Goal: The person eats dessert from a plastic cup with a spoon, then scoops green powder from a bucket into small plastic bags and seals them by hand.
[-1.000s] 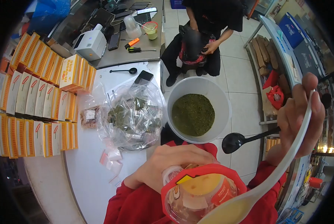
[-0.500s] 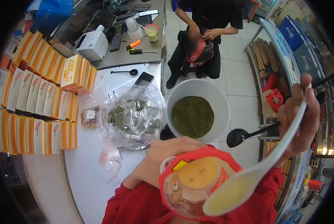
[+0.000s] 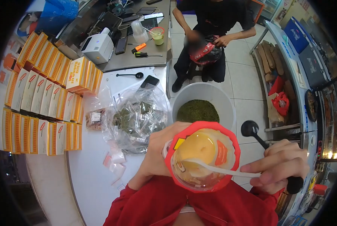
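Observation:
My left hand (image 3: 159, 150) is wrapped round the side of a clear plastic cup (image 3: 202, 147) with a red rim and pale yellow contents. In my right hand (image 3: 279, 165) are two spoons. The white spoon (image 3: 225, 170) is pinched between the fingers, its bowl down inside the cup. A black spoon (image 3: 250, 129) sticks out from the same hand, its bowl beyond the cup over the floor. Behind the cup stands a large white bucket (image 3: 228, 101) with a green chopped mass (image 3: 198, 110) inside, partly hidden by the cup.
On the white table (image 3: 97, 169) lie a clear bag of packets (image 3: 138, 116), a phone (image 3: 150, 81) and another black spoon (image 3: 138, 75). Orange and white boxes (image 3: 40, 94) stand at left. A person (image 3: 213, 22) sits beyond the bucket, handling a red-and-black bag (image 3: 206, 52). A shelf (image 3: 285, 71) is at right.
My right hand has come down and inward, bringing the white spoon from above the cup into it. The cup has shifted up and away. The other person's hands have moved at their bag.

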Tool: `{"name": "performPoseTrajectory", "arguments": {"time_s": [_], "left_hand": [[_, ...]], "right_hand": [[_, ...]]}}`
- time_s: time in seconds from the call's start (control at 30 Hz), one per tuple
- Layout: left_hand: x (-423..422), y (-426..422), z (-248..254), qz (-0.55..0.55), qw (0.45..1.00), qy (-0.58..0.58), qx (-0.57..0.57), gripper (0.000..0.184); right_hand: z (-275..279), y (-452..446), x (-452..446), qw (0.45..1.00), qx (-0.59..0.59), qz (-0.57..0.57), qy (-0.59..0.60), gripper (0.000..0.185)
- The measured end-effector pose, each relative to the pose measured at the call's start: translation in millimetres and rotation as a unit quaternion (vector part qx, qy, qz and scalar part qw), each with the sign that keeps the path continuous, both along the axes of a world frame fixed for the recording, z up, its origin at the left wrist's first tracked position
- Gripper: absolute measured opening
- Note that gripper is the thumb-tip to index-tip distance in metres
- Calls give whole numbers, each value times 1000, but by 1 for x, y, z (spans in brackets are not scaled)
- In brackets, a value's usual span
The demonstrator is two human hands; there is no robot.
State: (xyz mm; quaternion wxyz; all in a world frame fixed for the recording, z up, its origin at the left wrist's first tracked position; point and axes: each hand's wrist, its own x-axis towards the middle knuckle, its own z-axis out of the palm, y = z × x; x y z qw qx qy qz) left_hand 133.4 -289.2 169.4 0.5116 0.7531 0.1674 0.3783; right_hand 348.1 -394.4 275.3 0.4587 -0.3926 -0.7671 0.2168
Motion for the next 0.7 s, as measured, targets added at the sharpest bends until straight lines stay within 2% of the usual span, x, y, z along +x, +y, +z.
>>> {"name": "performPoseTrajectory", "arguments": {"time_s": [0.1,0.27,0.33,0.37,0.43,0.47,0.5,0.53,0.6,0.67,0.7], "left_hand": [[2,1,-3,46,999,3,21,53],[4,3,-9,119,991,5,55,53],[6,3,-11,135,989,2,67,53],[6,3,-10,139,987,0,76,53],[8,6,-13,139,985,-7,105,53],[8,8,-15,140,981,-17,137,53],[9,9,-16,140,981,-15,135,53],[10,10,-18,144,977,-22,156,53],[11,11,-20,145,973,-28,178,53],[10,11,-22,151,971,-10,185,53],[10,11,-22,149,971,-11,185,53]], "right_hand": [[5,0,6,993,-24,40,-109,28],[-20,6,-16,959,190,-76,-197,20],[-34,8,-30,956,196,-105,-191,19],[-40,8,-34,949,188,-159,-198,19],[-48,4,-38,946,141,-229,-181,21],[-44,3,-37,947,138,-229,-180,21],[-37,3,-34,960,69,-218,-161,19],[-42,5,-32,966,55,-217,-132,22],[-51,9,-28,973,30,-216,-72,29],[-60,8,-26,968,30,-248,10,26],[-62,8,-21,974,32,-226,5,25]]}}
